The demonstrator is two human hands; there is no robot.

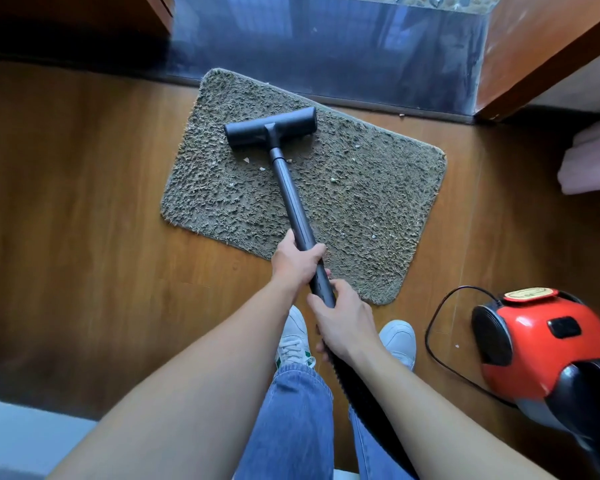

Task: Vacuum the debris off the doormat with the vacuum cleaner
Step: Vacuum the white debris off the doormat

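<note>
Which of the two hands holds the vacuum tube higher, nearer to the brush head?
The left hand: it grips the tube over the mat's near edge, closer to the brush head. The right hand holds lower, by the hose.

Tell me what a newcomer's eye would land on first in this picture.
First, the black vacuum wand, gripped by the left hand and the right hand, running up the middle to its floor head on the grey shaggy doormat. Next, the bright red vacuum cleaner body on the wooden floor at lower right. Pale debris specks dot the mat.

Floor head (271, 128) on doormat (361, 209); canister (541, 348) right of it.
</note>
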